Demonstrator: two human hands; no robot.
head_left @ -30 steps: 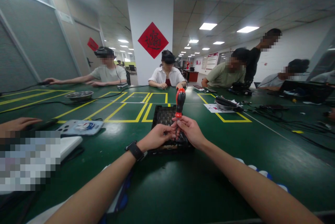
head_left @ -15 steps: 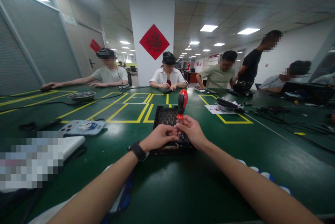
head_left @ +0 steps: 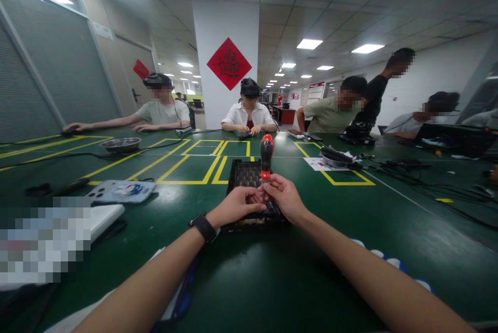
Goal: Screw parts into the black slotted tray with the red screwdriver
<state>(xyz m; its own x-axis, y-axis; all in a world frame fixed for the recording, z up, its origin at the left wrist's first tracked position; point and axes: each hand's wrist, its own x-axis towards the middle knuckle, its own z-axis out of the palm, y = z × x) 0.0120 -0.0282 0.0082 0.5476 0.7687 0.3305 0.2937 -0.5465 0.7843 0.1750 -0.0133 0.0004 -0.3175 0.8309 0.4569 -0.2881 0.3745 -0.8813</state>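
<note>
A screwdriver (head_left: 266, 154) with a red and black handle stands nearly upright over a black plastic case (head_left: 238, 176). My right hand (head_left: 287, 195) pinches it just below the handle, around the top of the shaft. Wearing a dark wristwatch, my left hand (head_left: 238, 204) is closed with its fingertips together beside the lower shaft. Whatever those fingertips hold is too small to make out. The case lies on the green table, and my hands cover much of its near part, along with the screwdriver's tip.
Left of me lie a phone (head_left: 122, 191) and a white object (head_left: 107, 221), partly blurred out. Metal bowls (head_left: 121, 144) stand farther off; the right one (head_left: 337, 162) holds dark parts. Cables (head_left: 412, 180) run across the right side. Several people sit or stand around the table.
The screwdriver's handle has tipped left and is now closer to vertical. Both hands stay almost in place. Across the table, a person in a light green shirt has leaned to the right.
</note>
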